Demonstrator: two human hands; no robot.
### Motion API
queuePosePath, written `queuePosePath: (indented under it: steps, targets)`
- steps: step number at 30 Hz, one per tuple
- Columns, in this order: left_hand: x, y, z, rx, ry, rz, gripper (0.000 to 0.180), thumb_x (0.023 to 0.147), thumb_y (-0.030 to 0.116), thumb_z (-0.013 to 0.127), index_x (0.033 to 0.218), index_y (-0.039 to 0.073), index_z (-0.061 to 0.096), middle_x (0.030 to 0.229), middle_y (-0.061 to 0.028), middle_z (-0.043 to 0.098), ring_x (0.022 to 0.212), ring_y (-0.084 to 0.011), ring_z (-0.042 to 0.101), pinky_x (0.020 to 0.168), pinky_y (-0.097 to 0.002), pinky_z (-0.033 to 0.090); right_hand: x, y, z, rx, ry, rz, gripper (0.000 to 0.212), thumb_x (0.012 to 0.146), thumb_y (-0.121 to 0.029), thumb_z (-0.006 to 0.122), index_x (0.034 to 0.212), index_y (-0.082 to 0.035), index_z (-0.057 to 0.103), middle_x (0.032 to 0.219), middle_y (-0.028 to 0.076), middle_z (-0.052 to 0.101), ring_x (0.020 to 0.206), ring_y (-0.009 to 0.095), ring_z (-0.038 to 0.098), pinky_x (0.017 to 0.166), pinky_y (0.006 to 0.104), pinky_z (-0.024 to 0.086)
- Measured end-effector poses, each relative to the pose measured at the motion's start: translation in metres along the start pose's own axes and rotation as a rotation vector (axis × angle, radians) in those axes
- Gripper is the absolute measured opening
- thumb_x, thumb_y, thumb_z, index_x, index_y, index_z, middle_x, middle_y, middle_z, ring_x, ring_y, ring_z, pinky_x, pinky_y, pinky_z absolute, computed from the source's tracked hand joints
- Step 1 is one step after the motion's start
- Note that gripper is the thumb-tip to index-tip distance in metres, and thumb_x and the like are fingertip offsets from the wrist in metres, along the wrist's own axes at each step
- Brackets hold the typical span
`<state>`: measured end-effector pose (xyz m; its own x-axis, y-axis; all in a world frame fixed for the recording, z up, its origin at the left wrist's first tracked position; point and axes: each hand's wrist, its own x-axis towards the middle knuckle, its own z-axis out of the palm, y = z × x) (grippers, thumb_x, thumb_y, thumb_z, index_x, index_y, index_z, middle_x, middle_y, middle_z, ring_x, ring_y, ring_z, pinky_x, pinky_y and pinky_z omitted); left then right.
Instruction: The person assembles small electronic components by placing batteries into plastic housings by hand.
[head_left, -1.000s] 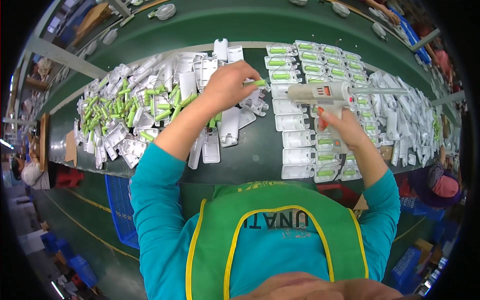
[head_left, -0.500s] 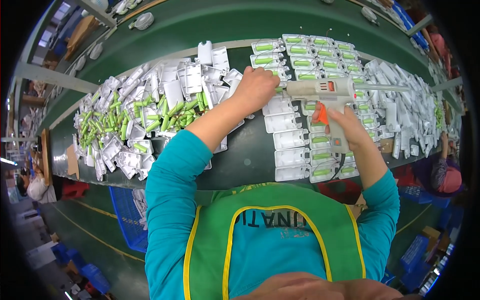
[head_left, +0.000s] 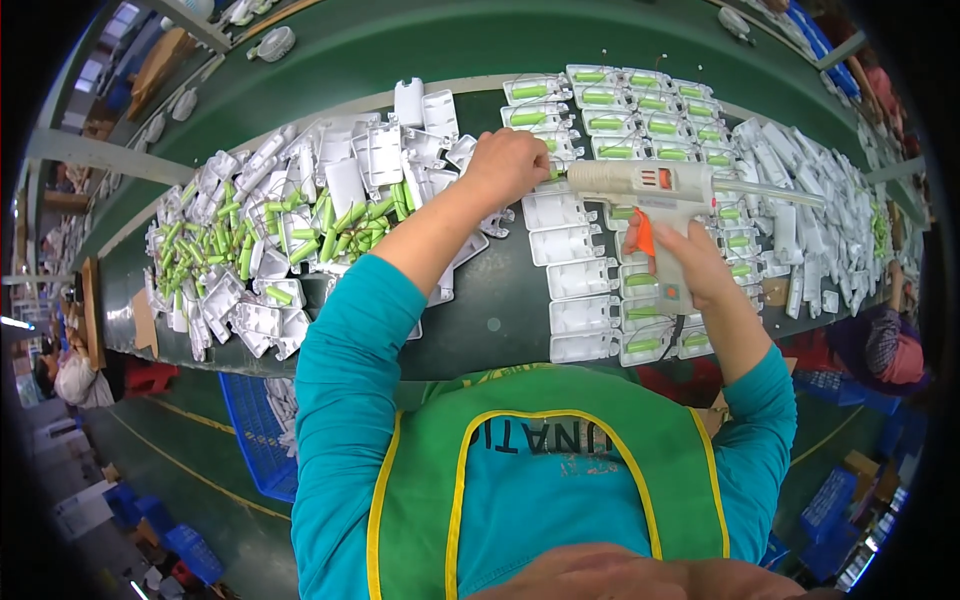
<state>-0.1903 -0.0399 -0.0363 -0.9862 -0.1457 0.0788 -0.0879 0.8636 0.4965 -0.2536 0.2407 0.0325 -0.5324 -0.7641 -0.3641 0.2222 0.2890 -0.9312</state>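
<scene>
My right hand (head_left: 690, 262) is wrapped round the grip of a white hot glue gun (head_left: 640, 182) with an orange trigger. A translucent glue stick (head_left: 775, 192) protrudes from its back, and its nozzle points left. My left hand (head_left: 508, 168) is closed in a pinch just left of the nozzle, beside a bit of green at a white casing. What its fingers hold is hidden. Below the nozzle, a column of white plastic casing halves (head_left: 562, 245) lies without cells. To the right and above, rows of casings hold green battery cells (head_left: 660, 127) with thin wires.
At left lies a loose heap of white casings (head_left: 345, 185) and green cells (head_left: 245, 225). Another pile of white casings (head_left: 790, 190) stretches along the right. A green belt (head_left: 400, 55) runs behind the dark bench (head_left: 490, 300). A blue basket (head_left: 255, 440) stands below the bench at left.
The glue gun has tilted slightly, its back end and glue stick lower. My left hand has shifted a little left and stays pinched near the nozzle.
</scene>
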Motion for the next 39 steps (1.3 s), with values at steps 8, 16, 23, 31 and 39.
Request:
queuePosePath:
  steps: [8, 16, 23, 31, 39]
  targets:
    - [-0.002, 0.003, -0.003, 0.068, 0.015, 0.029, 0.009, 0.075, 0.021, 0.07, 0.074, 0.012, 0.068, 0.081, -0.0034, 0.067, 0.087, -0.0269, 0.061, 0.074, -0.0422, 0.045, 0.011, 0.009, 0.006, -0.017, 0.044, -0.034, 0.036, 0.094, -0.03, 0.054, 0.117, -0.002, 0.056, 0.096, 0.006, 0.066, 0.088, 0.013, 0.062, 0.067, 0.0249, 0.044]
    - [-0.001, 0.005, -0.004, 0.071, -0.016, 0.002, 0.01, 0.075, 0.022, 0.07, 0.075, 0.012, 0.068, 0.082, -0.0028, 0.067, 0.088, -0.0266, 0.06, 0.077, -0.0417, 0.042, 0.002, 0.0, 0.005, 0.006, 0.064, -0.019, 0.035, 0.094, -0.03, 0.054, 0.114, -0.002, 0.057, 0.088, 0.005, 0.065, 0.084, 0.014, 0.062, 0.065, 0.0241, 0.044]
    - [-0.003, 0.003, -0.004, 0.068, -0.005, 0.018, 0.01, 0.076, 0.022, 0.07, 0.075, 0.012, 0.069, 0.082, -0.0032, 0.067, 0.088, -0.0266, 0.061, 0.076, -0.0418, 0.042, -0.004, 0.003, 0.002, 0.044, 0.014, 0.002, 0.034, 0.092, -0.026, 0.061, 0.11, 0.002, 0.055, 0.084, 0.007, 0.062, 0.078, 0.017, 0.059, 0.073, 0.0317, 0.05]
    - [-0.036, 0.003, -0.069, 0.029, 0.114, -0.007, 0.014, 0.082, 0.02, 0.061, 0.092, 0.014, 0.068, 0.091, -0.0057, 0.067, 0.09, -0.0275, 0.063, 0.079, -0.0433, 0.041, -0.014, -0.001, -0.004, 0.1, -0.008, 0.009, 0.04, 0.093, -0.029, 0.056, 0.119, 0.0, 0.054, 0.1, 0.008, 0.065, 0.094, 0.017, 0.062, 0.072, 0.0285, 0.049]
    - [-0.107, -0.066, -0.133, 0.377, 0.016, -0.083, 0.011, 0.076, 0.022, 0.064, 0.077, 0.014, 0.071, 0.082, -0.0086, 0.064, 0.084, -0.0295, 0.062, 0.075, -0.0425, 0.048, -0.02, 0.008, -0.008, 0.164, -0.037, -0.056, 0.049, 0.09, -0.034, 0.055, 0.125, 0.0, 0.052, 0.11, 0.011, 0.065, 0.104, 0.019, 0.061, 0.07, 0.0253, 0.048]
